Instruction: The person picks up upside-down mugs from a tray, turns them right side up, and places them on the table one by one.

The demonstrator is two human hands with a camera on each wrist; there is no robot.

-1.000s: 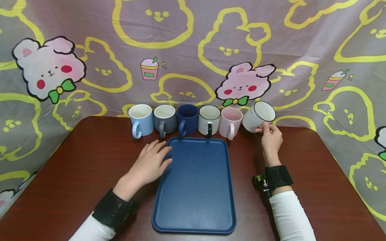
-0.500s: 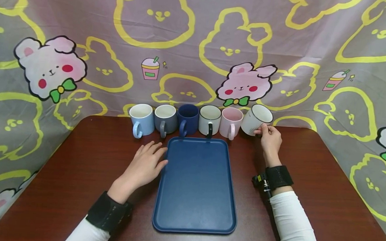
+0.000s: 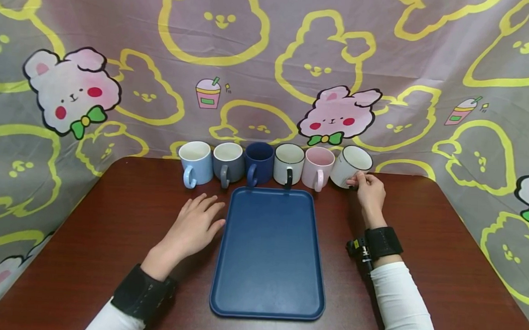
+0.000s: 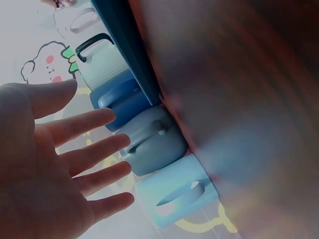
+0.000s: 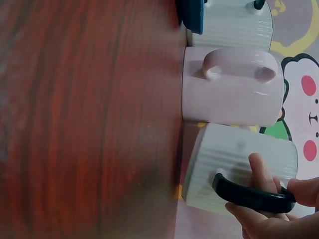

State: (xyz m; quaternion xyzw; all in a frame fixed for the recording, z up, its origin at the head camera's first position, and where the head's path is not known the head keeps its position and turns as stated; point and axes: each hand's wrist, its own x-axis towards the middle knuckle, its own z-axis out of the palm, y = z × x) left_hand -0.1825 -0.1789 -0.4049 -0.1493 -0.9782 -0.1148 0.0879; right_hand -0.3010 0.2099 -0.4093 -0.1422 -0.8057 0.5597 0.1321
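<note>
Left hand (image 3: 193,229) lies flat with fingers spread on the table (image 3: 85,235), just left of the blue tray (image 3: 269,255), holding nothing. Far right end of the mug row: right hand (image 3: 369,190) pinches the dark handle of the white ribbed mug (image 3: 348,165), which sits slightly tilted beside the pink mug (image 3: 316,166). Looks like the set-down step at the row's end; next move calls for seating the base flat before letting go of the handle.

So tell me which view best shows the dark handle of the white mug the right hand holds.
The right wrist view: the dark handle fills the foreground, pinched by the right hand. In the head view the white mug shows, its handle mostly hidden behind fingers. The left wrist view barely catches it.
</note>
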